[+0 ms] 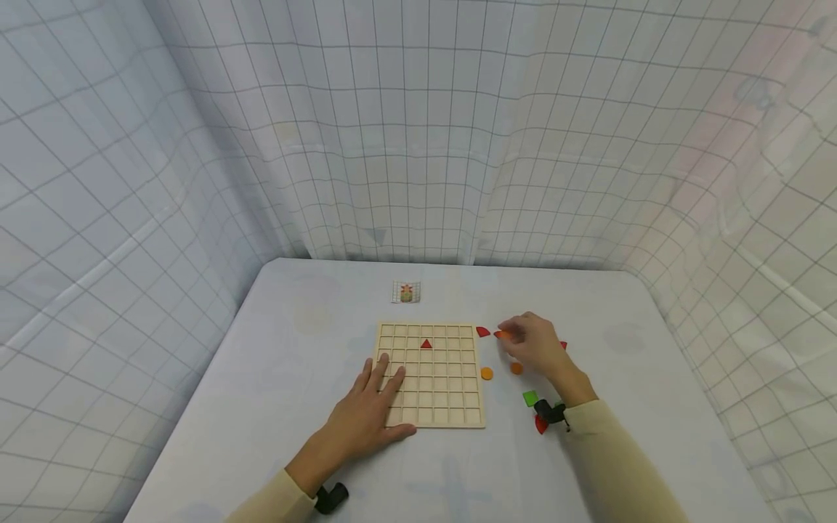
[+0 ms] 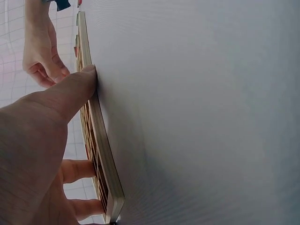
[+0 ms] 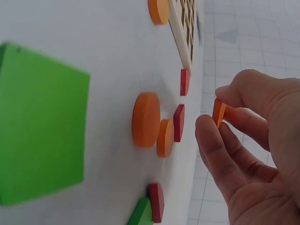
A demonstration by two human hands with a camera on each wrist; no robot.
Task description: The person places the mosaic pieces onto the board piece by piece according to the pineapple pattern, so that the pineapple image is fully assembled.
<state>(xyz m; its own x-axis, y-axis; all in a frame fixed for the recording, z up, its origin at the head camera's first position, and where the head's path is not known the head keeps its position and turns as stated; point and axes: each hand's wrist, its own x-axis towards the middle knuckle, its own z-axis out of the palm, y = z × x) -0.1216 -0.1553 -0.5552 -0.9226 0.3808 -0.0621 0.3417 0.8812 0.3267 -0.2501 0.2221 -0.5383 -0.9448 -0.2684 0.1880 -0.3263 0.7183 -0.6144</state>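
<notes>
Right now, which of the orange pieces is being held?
The orange piece pinched in the right hand; the other orange pieces in the right wrist view lie flat on the table, untouched.

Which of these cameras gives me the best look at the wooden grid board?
The head view: it looks down on the wooden grid board, showing most of its squares, though the left hand covers some. The left wrist view shows it nearly edge-on; the right wrist view catches only one corner.
</notes>
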